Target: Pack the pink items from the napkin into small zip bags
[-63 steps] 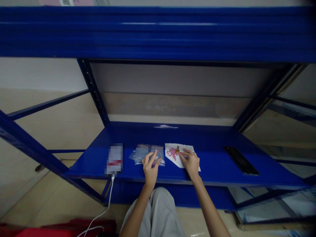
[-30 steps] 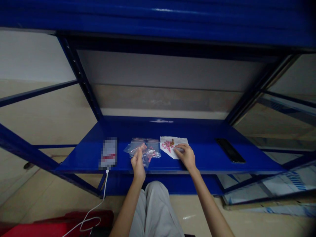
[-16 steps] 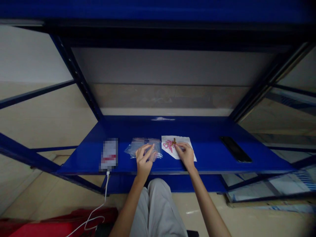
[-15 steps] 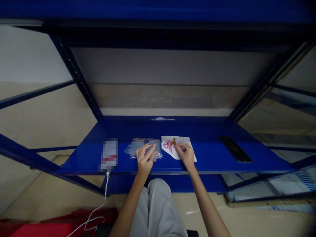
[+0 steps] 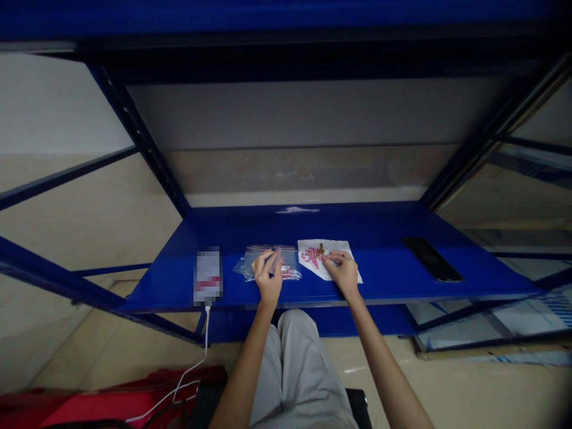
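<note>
Your left hand point(image 5: 268, 275) was over the clear bags point(image 5: 245, 268), which lay overlapping on the blue shelf point(image 5: 379, 226). Its fingers were curled, the thumb set apart from the forefinger; whether they gripped the film, you could not tell from this view. Some pink showed in the bags, just right of those fingers.

Your right hand point(image 5: 343, 273) rested at the near right part of the white paper point(image 5: 335, 245), beside the bags. Its thumb and forefinger were bent close together at the right edge of the small pink pieces point(image 5: 310, 256); whether they pinched one was too small to tell. The pink pieces lay in a loose cluster on the paper, with a few brown pieces point(image 5: 321, 248) among them and at their upper right.

Well to your right, a black phone point(image 5: 432, 260) lay aslant on the shelf. Left of the bags lay a pixelated device point(image 5: 208, 275), a white cable point(image 5: 206, 333) running from its near end down past the shelf's front edge.
</note>
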### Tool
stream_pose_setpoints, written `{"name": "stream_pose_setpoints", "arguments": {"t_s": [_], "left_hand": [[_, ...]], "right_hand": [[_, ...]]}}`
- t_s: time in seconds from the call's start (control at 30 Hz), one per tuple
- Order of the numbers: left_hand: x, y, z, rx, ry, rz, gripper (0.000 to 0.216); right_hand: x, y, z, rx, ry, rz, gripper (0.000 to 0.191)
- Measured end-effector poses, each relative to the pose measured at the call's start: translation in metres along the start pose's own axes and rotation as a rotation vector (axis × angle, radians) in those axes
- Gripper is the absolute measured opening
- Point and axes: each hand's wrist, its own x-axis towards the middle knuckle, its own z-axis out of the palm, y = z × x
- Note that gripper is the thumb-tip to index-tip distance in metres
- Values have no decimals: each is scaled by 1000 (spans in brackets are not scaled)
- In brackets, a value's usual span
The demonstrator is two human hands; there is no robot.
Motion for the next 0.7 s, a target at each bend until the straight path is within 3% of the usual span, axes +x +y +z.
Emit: {"name": "stream_pose_setpoints", "arguments": {"t_s": [0.13,0.2,0.33,0.47,0.57,0.7], "left_hand": [[1,-4,-2,-106,95,-205,23],[1,-5,-3,-140,124,-240,25],[-2,-4,-4,-110,106,-133,22],[-4,1,-6,-35,6,28,24],[-4,4,-6,-17,-62,102,28],[-4,5,-5,-4,-102,125,29]], "right_hand": [[0,-2,-2,48,1,6,27],[0,-3,-3,89,10,1,24],[-2,-10,-7,162,77,-14,26],[-9,-31,-15,293,121,-70,25],[-17,-58,-23,421,63,-86,21],[-19,-98,-29,455,-111,-201,17]]}}
